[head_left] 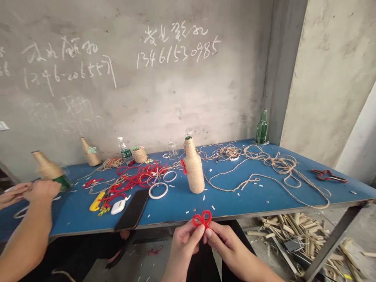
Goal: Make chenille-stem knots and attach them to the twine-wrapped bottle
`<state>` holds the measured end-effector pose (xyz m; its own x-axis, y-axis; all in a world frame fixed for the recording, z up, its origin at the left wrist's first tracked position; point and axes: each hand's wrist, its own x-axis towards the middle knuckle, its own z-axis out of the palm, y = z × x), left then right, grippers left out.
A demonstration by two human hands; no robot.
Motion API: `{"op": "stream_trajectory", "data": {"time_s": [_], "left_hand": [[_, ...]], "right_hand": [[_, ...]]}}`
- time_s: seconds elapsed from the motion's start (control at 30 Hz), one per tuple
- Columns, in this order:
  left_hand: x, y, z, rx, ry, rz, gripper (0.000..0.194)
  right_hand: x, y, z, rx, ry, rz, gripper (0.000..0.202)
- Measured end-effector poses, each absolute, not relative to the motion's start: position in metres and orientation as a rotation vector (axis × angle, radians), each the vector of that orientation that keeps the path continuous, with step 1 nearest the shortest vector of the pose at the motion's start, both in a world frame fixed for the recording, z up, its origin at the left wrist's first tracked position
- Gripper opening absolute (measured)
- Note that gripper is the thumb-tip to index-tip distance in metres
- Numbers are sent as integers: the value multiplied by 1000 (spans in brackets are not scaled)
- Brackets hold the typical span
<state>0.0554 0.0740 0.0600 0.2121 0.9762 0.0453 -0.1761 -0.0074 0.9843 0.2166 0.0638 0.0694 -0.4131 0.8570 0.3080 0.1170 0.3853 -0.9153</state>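
Between the fingertips of my left hand [188, 242] and my right hand [221, 239] is a red cord [206, 216], bent into two rounded loops that stand up like a bow. Both hands pinch it from below, in front of the table's near edge. Past them, a bottle wrapped in twine [195, 172] stands upright on the blue table [176, 209], with a red bow-shaped piece [184, 166] on its left side. The cord's lower end is hidden by my fingers.
At left, a co-worker's hands [44, 190] work on a tilted, partly wrapped bottle [48, 168]. Red cords [143, 174], white rings [158, 190] and a phone [132, 210] lie left of centre. Loose twine [282, 164] and scissors [329, 176] lie right; wood scraps [311, 235] cover the floor.
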Motion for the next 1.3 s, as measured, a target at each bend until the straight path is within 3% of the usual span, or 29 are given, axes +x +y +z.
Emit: {"op": "stream_trajectory", "data": {"time_s": [0.13, 0.3, 0.43, 0.67, 1.03, 1.13, 1.3], "left_hand": [[40, 80, 79, 1347, 937, 957, 42], [30, 91, 99, 1674, 950, 801, 30], [31, 90, 101, 1712, 976, 837, 28], [36, 73, 100, 1521, 957, 929, 44], [37, 71, 104, 1472, 981, 865, 39], [35, 75, 105, 1561, 998, 798, 33], [35, 85, 96, 1632, 1080, 712, 31]], "right_hand": [[225, 62, 76, -970, -1947, 985, 37], [232, 59, 85, -1106, -2096, 870, 36], [232, 57, 89, -1149, -2155, 707, 33], [231, 47, 106, -1074, -2016, 801, 38], [234, 48, 104, -1089, -2161, 719, 34], [236, 52, 101, -1085, -2308, 526, 28], [238, 60, 91, -1098, -2595, -191, 21]]}}
